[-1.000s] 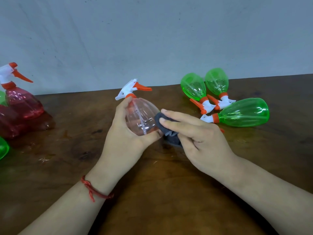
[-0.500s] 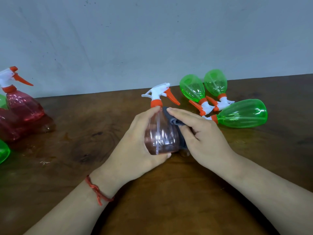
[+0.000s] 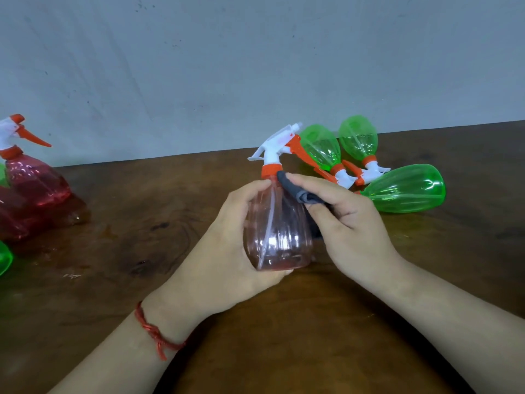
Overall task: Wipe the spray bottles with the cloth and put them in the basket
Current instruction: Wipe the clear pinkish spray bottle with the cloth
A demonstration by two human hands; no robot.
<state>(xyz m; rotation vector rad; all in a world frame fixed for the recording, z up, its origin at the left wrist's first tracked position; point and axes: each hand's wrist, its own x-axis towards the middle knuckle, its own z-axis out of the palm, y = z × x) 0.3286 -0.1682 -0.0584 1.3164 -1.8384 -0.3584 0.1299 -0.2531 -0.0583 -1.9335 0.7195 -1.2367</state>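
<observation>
My left hand (image 3: 227,251) grips a clear pink spray bottle (image 3: 279,231) upright just above the wooden table (image 3: 142,223); its white and orange trigger head points right. My right hand (image 3: 349,223) holds a dark grey cloth (image 3: 298,191) and presses it against the bottle's right shoulder, just under the orange collar. Part of the cloth is hidden behind the bottle and under my fingers. Three green spray bottles (image 3: 403,191) lie on their sides behind my right hand. No basket is in view.
At the left edge stand red spray bottles (image 3: 31,189), one with its trigger head up. A bit of a green bottle (image 3: 4,257) shows below them. A grey wall runs along the table's far edge.
The pink bottle went from tilted with its head to the left to upright, and shifted right. My right hand slid the cloth up from the bottle's lower side to its shoulder.
</observation>
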